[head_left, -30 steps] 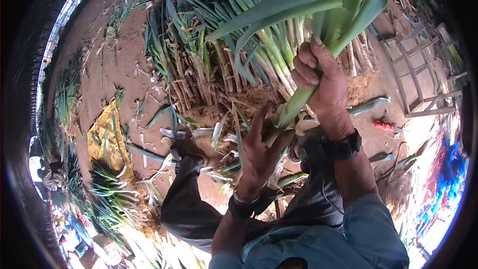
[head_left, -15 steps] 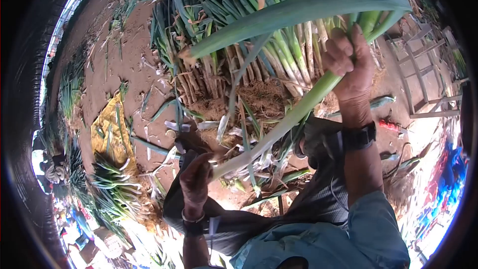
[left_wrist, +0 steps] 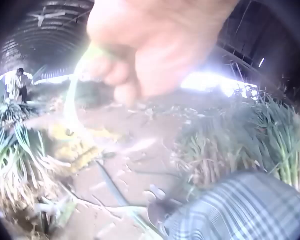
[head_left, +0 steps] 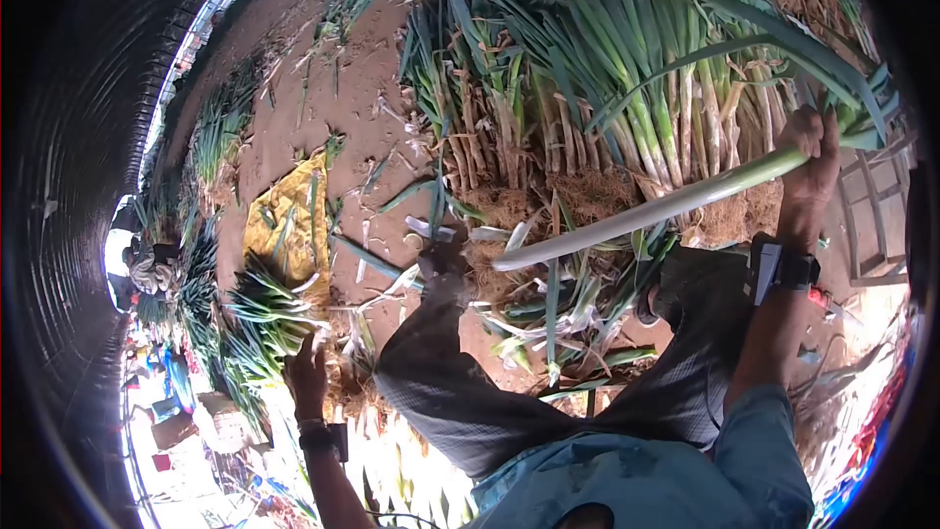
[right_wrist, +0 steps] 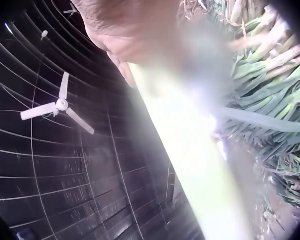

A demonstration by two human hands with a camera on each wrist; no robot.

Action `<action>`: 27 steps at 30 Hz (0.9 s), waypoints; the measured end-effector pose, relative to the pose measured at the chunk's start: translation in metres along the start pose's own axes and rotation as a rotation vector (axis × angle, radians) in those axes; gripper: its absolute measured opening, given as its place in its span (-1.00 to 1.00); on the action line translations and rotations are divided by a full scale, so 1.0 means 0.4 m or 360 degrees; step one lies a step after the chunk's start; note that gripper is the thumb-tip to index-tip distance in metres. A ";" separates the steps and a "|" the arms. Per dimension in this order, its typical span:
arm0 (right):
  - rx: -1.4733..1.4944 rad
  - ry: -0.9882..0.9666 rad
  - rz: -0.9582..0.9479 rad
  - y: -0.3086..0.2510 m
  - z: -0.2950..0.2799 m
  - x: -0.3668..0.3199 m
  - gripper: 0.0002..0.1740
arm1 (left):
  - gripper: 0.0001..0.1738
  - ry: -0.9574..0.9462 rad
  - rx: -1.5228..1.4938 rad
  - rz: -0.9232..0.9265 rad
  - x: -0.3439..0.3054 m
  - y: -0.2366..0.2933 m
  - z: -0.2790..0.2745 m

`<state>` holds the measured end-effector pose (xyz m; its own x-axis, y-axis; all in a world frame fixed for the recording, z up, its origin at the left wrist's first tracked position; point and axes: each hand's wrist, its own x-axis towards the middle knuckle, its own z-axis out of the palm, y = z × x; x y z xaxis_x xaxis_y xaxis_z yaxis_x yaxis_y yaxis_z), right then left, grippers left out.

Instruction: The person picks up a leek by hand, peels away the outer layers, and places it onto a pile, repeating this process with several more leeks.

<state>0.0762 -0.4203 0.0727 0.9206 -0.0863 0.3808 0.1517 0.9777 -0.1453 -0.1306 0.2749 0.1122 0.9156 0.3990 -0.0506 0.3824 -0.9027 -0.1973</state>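
Note:
My right hand [head_left: 813, 152] grips a large leek [head_left: 646, 213] just below its green leaves, at the right of the head view. The bare white shank slants down to the left, and its lower end hangs over the litter between my legs. Close up in the right wrist view the pale leek [right_wrist: 185, 150] is overexposed and blurred. My left hand [head_left: 307, 377] is out at the left, near a bundle of leeks [head_left: 269, 309]. Curled fingers there pinch a thin pale-green strip of peel [left_wrist: 71, 95], which dangles in the left wrist view.
A thick row of standing leeks [head_left: 627, 69] with roots lies ahead. Peeled leaves [head_left: 548, 313] litter the soil between my feet. A yellow sack [head_left: 289, 220] lies at the left, a wooden frame [head_left: 876, 206] at the right. A person [left_wrist: 16, 87] is in the background.
My left hand has swung from the leek's lower end out to the left, drawing a strip of peel away. The right hand has carried the leek to the right, its shank now fully exposed.

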 end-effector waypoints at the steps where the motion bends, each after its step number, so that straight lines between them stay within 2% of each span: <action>1: -0.0061 0.0063 -0.0057 0.011 0.016 -0.014 -0.74 | -0.48 0.0064 -0.0108 0.0259 -0.005 0.067 -0.040; 2: -0.0143 0.0128 -0.0131 0.012 0.036 -0.028 -0.77 | -0.44 0.0291 -0.0161 0.0455 -0.002 0.161 -0.071; 3: -0.0177 0.0248 -0.0172 0.026 0.052 -0.038 -0.82 | -0.42 0.0354 -0.0434 0.0610 -0.006 0.280 -0.124; 4: -0.0095 0.0312 -0.0081 0.037 0.104 -0.049 -0.76 | -0.37 0.0307 -0.0691 0.0799 -0.021 0.389 -0.163; 5: 0.0120 0.0243 0.0050 0.013 0.075 -0.055 -0.73 | -0.38 0.0458 -0.0870 0.1224 -0.050 0.499 -0.190; 6: 0.0108 0.0315 -0.0037 0.003 0.076 -0.065 -0.72 | -0.39 0.0392 -0.0755 0.1413 -0.095 0.591 -0.207; 7: 0.0222 0.0365 -0.0098 0.006 0.122 -0.079 -0.77 | -0.37 0.0295 -0.0857 0.1677 -0.098 0.633 -0.160; 8: 0.0135 0.0432 -0.0284 -0.015 0.160 -0.094 -0.82 | -0.46 0.0218 -0.1254 0.1731 -0.118 0.674 -0.129; 9: -0.0055 0.0570 -0.0424 -0.047 0.211 -0.116 -0.85 | -0.56 0.0313 -0.1146 0.1932 -0.143 0.694 -0.128; 10: -0.0057 0.0517 -0.0434 -0.085 0.205 -0.143 -0.83 | -0.57 0.0125 -0.1309 0.1886 -0.172 0.706 -0.129; 12: -0.0364 0.0644 -0.0642 -0.119 0.270 -0.207 -0.80 | -0.60 -0.0230 -0.1648 0.1746 -0.230 0.728 -0.129; 13: -0.0377 0.0733 -0.0755 -0.130 0.297 -0.240 -0.87 | -0.62 -0.0464 -0.1777 0.1505 -0.266 0.745 -0.132; 14: -0.0401 0.0838 -0.0843 -0.122 0.333 -0.274 -0.86 | -0.62 -0.0605 -0.1940 0.1463 -0.301 0.773 -0.141; 15: -0.0547 0.0737 -0.0762 -0.111 0.331 -0.312 -0.82 | -0.61 -0.0747 -0.2090 0.1410 -0.334 0.799 -0.152; 16: -0.0381 0.0719 -0.0715 -0.087 0.347 -0.337 -0.85 | -0.60 -0.0888 -0.2232 0.1337 -0.361 0.818 -0.166; 17: -0.0370 0.0710 -0.0725 -0.058 0.426 -0.369 -0.89 | -0.60 -0.0992 -0.2207 0.1315 -0.386 0.834 -0.187; 19: -0.0200 0.0345 -0.0714 -0.108 0.423 -0.407 -0.80 | -0.58 -0.1176 -0.2155 0.1246 -0.431 0.861 -0.228; 20: -0.0257 0.0463 -0.0727 -0.134 0.426 -0.417 -0.80 | -0.61 -0.1351 -0.2599 0.1200 -0.420 0.841 -0.197; 22: -0.0460 0.0713 -0.0810 -0.152 0.438 -0.420 -0.78 | -0.60 -0.0325 -0.2440 0.1379 -0.350 0.842 -0.131; 23: -0.0446 0.0826 -0.0765 -0.133 0.468 -0.424 -0.73 | -0.53 -0.0929 -0.2886 0.0847 -0.336 0.836 -0.133; 25: -0.0502 0.0902 -0.0720 -0.097 0.511 -0.416 -0.68 | -0.61 0.0133 -0.2440 0.1442 -0.311 0.847 -0.093; 27: -0.0491 0.0800 -0.0701 -0.086 0.521 -0.398 -0.66 | -0.69 0.0657 -0.1702 0.1608 -0.249 0.756 -0.056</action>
<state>-0.1506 -0.4001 0.2073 0.7935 -0.6086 0.0096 0.5718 0.7400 -0.3541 -0.1034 -0.0412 0.0796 0.7404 -0.3438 0.5775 -0.6619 -0.5226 0.5374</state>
